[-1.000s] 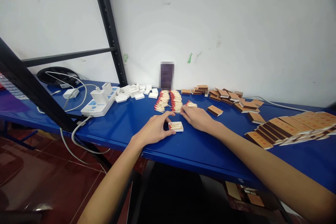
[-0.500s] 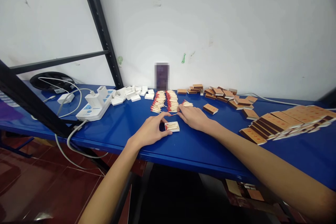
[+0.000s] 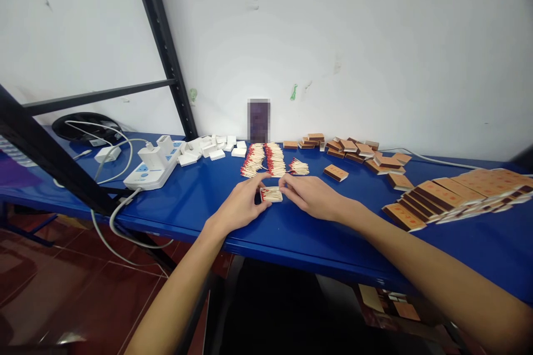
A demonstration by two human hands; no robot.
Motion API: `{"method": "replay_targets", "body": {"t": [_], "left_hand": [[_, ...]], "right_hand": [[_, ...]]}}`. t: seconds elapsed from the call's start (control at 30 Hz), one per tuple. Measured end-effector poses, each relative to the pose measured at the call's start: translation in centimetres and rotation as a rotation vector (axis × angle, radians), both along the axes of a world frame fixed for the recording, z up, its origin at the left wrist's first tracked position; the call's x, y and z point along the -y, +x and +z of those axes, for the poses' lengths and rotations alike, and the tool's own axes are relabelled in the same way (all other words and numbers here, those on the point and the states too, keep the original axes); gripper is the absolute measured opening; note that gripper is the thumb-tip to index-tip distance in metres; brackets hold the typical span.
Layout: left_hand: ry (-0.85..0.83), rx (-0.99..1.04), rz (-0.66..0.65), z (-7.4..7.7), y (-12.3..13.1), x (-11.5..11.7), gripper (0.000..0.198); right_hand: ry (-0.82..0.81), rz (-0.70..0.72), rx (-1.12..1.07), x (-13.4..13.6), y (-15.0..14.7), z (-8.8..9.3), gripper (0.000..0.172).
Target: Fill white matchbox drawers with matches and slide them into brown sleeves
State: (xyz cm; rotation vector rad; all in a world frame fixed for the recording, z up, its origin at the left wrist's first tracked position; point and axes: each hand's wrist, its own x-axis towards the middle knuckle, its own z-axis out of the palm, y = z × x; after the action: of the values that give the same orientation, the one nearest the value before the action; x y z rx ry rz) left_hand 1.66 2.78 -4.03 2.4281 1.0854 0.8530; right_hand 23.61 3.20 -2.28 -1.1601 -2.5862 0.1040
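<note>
My left hand (image 3: 240,204) grips a small white matchbox tray (image 3: 276,201) by its left end, thumb at the near side and fingers at the far side. Matches (image 3: 272,193) lie lengthwise in the tray, their red heads to the left. At the tray's right end is my right hand (image 3: 310,195), thumb and fingers pinched together; whatever is between the fingertips is too small to make out. Just beyond the hands are two long rows of red-headed matches, a left row (image 3: 253,160) and a right row (image 3: 275,160). A smaller match pile (image 3: 299,166) sits to their right.
White empty-looking trays (image 3: 212,147) are heaped at the back left, near a power strip (image 3: 152,175) with cables. Brown matchbox sleeves (image 3: 353,148) lie scattered at the back right. Stacked matchboxes (image 3: 449,191) fill the right side. A black shelf post (image 3: 162,39) rises at left.
My right hand has come back from beside the match rows to the tray's right end. The match seen between my hands is no longer distinct. My left hand still holds the tray.
</note>
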Motion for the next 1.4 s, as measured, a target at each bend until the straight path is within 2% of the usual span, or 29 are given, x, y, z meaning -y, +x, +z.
{"method": "replay_targets", "body": {"t": [0.17,0.4,0.47,0.57,0.67,0.73,0.83,1.07,1.23,1.4], "left_hand": [[0.027,-0.087,0.015,0.4,0.0,0.6,0.054],[0.133,-0.233,0.074,1.3,0.3,2.0,0.049],[0.099,-0.224,0.063,1.4,0.1,2.1,0.051],[0.052,-0.194,0.003,1.4,-0.1,1.9,0.045],[0.119,-0.177,-0.004,1.3,0.1,1.8,0.038],[0.149,-0.175,0.001,1.4,0.4,1.9,0.038],[0.108,-0.153,-0.032,1.5,0.6,2.1,0.041],[-0.010,-0.153,-0.073,1.1,0.5,1.9,0.042],[-0.018,-0.169,-0.054,0.8,0.7,2.0,0.040],[-0.006,-0.152,-0.012,0.2,1.1,2.7,0.037]], "right_hand": [[-0.031,0.083,-0.018,0.1,-0.3,-0.4,0.016],[0.033,0.106,-0.126,0.3,-0.3,-0.3,0.018],[0.091,0.027,-0.154,-0.2,0.1,-0.2,0.020],[0.200,-0.173,-0.148,-1.6,1.4,-0.2,0.022],[0.252,-0.342,-0.015,-3.2,3.3,-0.6,0.027],[0.233,-0.379,0.071,-4.1,4.3,-1.0,0.032],[0.187,-0.355,0.096,-4.8,5.1,-1.5,0.036],[0.228,-0.304,0.067,-5.4,4.8,-2.1,0.028],[0.252,-0.285,0.058,-5.8,4.6,-2.3,0.021],[0.281,-0.291,0.040,-5.9,4.8,-2.1,0.020]]}}
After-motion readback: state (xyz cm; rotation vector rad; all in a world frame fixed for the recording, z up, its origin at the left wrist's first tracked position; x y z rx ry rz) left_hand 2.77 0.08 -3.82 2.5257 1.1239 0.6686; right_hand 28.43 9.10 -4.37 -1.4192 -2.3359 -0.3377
